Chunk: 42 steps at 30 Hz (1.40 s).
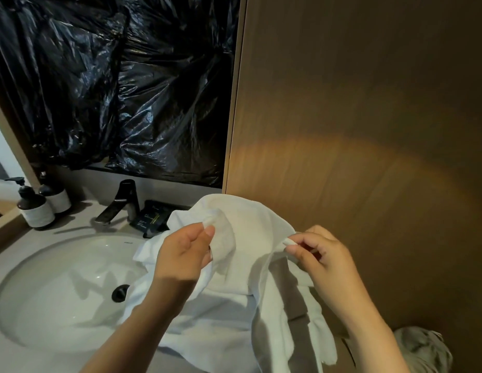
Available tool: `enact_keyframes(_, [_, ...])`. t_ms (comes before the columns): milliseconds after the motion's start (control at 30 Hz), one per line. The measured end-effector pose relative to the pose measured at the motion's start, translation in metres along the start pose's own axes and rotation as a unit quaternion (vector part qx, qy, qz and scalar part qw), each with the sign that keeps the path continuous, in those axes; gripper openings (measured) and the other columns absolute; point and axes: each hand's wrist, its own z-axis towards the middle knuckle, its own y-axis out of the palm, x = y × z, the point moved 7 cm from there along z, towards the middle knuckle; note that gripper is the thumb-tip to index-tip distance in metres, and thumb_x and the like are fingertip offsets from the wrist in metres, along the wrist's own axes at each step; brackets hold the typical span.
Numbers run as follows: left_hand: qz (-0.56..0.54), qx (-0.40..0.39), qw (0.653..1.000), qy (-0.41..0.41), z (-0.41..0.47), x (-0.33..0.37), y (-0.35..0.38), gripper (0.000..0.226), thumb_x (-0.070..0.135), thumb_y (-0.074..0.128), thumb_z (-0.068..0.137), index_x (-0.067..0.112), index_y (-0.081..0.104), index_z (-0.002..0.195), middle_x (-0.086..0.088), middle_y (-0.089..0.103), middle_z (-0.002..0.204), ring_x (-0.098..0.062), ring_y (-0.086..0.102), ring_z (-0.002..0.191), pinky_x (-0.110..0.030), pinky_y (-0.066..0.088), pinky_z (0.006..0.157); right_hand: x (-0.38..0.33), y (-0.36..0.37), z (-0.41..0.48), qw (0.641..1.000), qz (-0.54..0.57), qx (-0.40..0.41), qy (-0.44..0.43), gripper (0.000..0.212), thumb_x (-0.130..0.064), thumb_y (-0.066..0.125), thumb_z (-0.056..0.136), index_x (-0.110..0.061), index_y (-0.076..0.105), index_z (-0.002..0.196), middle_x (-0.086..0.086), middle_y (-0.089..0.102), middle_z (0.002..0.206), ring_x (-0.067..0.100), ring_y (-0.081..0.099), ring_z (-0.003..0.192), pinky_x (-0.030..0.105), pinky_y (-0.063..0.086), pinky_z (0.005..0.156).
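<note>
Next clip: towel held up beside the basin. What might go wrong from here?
1. Left hand and right hand only pinch the white towel at its edge; a corner may slip free.
2. Its loose folds lie at the sink rim and might slide into the bowl.

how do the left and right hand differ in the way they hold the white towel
The left hand pinches a bunched corner of the white towel; the right hand nips a thin edge with its fingertips. The left hand is above the edge of the sink; the right hand is in front of the wooden panel. Both pinch the same towel.
</note>
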Motion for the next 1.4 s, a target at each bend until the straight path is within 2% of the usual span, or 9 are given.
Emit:
enact_keyframes(200, [0.08, -0.011, 0.996, 0.045, 0.006, 0.03, 0.022, 0.039, 0.018, 0.048, 0.099, -0.007, 0.049, 0.069, -0.017, 0.044, 0.063, -0.012, 0.041, 0.057, -0.007, 0.039, 0.051, -0.033, -0.025, 0.007, 0.997, 0.033, 0.031, -0.065, 0.012, -0.021, 0.072, 0.083, -0.031, 0.078, 0.079, -0.021, 0.065, 0.099, 0.003, 0.06, 0.1, 0.013, 0.048, 0.077])
enact_keyframes(300, [0.078, -0.044, 0.992, 0.087, 0.011, 0.06, 0.042, 0.041, 0.014, 0.048, 0.099, -0.002, 0.043, 0.062, -0.011, 0.039, 0.056, -0.009, 0.036, 0.051, -0.006, 0.034, 0.049, -0.052, -0.037, 0.017, 0.994, 0.046, 0.035, -0.096, 0.01, -0.017, 0.075, 0.081, -0.025, 0.079, 0.077, -0.016, 0.071, 0.083, 0.007, 0.065, 0.087, 0.017, 0.05, 0.07])
enact_keyframes(433, [0.071, -0.105, 0.982, 0.143, 0.015, 0.091, 0.065, 0.044, 0.021, 0.048, 0.099, -0.017, 0.049, 0.076, -0.032, 0.041, 0.066, -0.019, 0.035, 0.057, -0.019, 0.033, 0.052, -0.08, -0.059, 0.022, 0.985, 0.059, 0.084, -0.141, 0.006, -0.033, 0.07, 0.083, -0.032, 0.075, 0.08, -0.018, 0.069, 0.079, 0.006, 0.066, 0.084, 0.012, 0.05, 0.068])
enact_keyframes(500, [0.047, -0.141, 0.979, 0.138, 0.015, 0.096, 0.075, 0.043, 0.024, 0.047, 0.099, -0.017, 0.056, 0.087, -0.034, 0.05, 0.073, -0.026, 0.041, 0.058, -0.02, 0.042, 0.058, -0.093, -0.071, 0.02, 0.975, 0.048, 0.123, -0.177, 0.006, -0.035, 0.067, 0.087, -0.038, 0.07, 0.083, -0.021, 0.068, 0.083, 0.005, 0.066, 0.086, 0.011, 0.051, 0.07])
enact_keyframes(600, [0.009, -0.192, 0.977, 0.095, 0.016, 0.093, 0.089, 0.035, 0.022, 0.046, 0.1, -0.005, 0.067, 0.103, -0.035, 0.063, 0.099, -0.046, 0.061, 0.088, -0.037, 0.057, 0.086, -0.102, -0.08, 0.018, 0.97, 0.032, 0.138, -0.196, 0.007, -0.035, 0.066, 0.088, -0.041, 0.069, 0.085, -0.021, 0.068, 0.084, 0.006, 0.066, 0.087, 0.011, 0.051, 0.069])
enact_keyframes(767, [-0.005, -0.225, 0.972, 0.066, 0.011, 0.082, 0.094, 0.028, 0.019, 0.046, 0.1, 0.01, 0.073, 0.102, -0.005, 0.076, 0.091, -0.013, 0.071, 0.081, -0.016, 0.053, 0.07, -0.081, -0.061, 0.022, 0.992, -0.003, 0.049, -0.119, 0.013, -0.027, 0.065, 0.091, -0.039, 0.069, 0.086, -0.024, 0.066, 0.089, 0.0, 0.062, 0.095, 0.007, 0.046, 0.075])
enact_keyframes(1100, [-0.023, -0.253, 0.965, 0.063, 0.005, 0.072, 0.086, 0.031, 0.022, 0.044, 0.099, 0.012, 0.071, 0.109, -0.002, 0.075, 0.1, -0.014, 0.071, 0.094, -0.015, 0.053, 0.075, -0.076, -0.044, 0.02, 0.989, 0.007, 0.095, -0.116, 0.016, -0.023, 0.065, 0.091, -0.035, 0.066, 0.08, -0.019, 0.064, 0.087, 0.005, 0.061, 0.091, 0.01, 0.047, 0.072])
enact_keyframes(1300, [-0.014, -0.257, 0.965, 0.049, 0.003, 0.066, 0.08, 0.033, 0.025, 0.043, 0.1, 0.008, 0.07, 0.108, -0.01, 0.073, 0.102, -0.024, 0.068, 0.099, -0.028, 0.055, 0.09, -0.076, -0.035, 0.022, 0.988, 0.017, 0.1, -0.116, 0.017, -0.02, 0.064, 0.091, -0.034, 0.066, 0.08, -0.018, 0.064, 0.085, 0.007, 0.061, 0.09, 0.013, 0.048, 0.07])
enact_keyframes(1400, [0.055, -0.219, 0.97, 0.085, 0.003, 0.066, 0.075, 0.028, 0.025, 0.048, 0.098, 0.01, 0.071, 0.101, -0.011, 0.069, 0.097, -0.027, 0.065, 0.095, -0.035, 0.055, 0.088, -0.078, -0.031, 0.023, 0.989, 0.026, 0.099, -0.111, 0.016, -0.021, 0.064, 0.092, -0.032, 0.066, 0.081, -0.017, 0.064, 0.084, 0.007, 0.061, 0.089, 0.012, 0.047, 0.07])
